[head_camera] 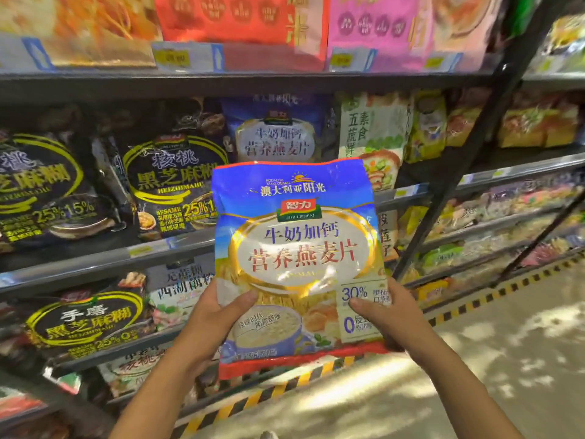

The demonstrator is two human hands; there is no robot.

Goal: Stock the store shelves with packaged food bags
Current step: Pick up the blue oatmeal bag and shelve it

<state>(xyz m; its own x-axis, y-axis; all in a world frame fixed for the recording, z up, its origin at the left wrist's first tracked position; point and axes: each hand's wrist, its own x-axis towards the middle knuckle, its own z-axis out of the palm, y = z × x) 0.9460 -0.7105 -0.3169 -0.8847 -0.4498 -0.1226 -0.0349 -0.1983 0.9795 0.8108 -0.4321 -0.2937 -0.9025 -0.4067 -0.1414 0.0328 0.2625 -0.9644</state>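
A blue oatmeal bag with red seams and a gold-ringed white label stands upright in front of me, held in both hands. My left hand grips its lower left edge, thumb across the front. My right hand grips the lower right edge the same way. Behind and above it, on the middle shelf, a matching blue oatmeal bag stands in a row of goods. The held bag is in front of the shelf, apart from it.
Black sesame-paste bags fill the shelf to the left, a green-and-white bag stands to the right. Red and pink bags sit on the top shelf. A black diagonal rack post rises at right. Yellow-black floor tape borders the shelving.
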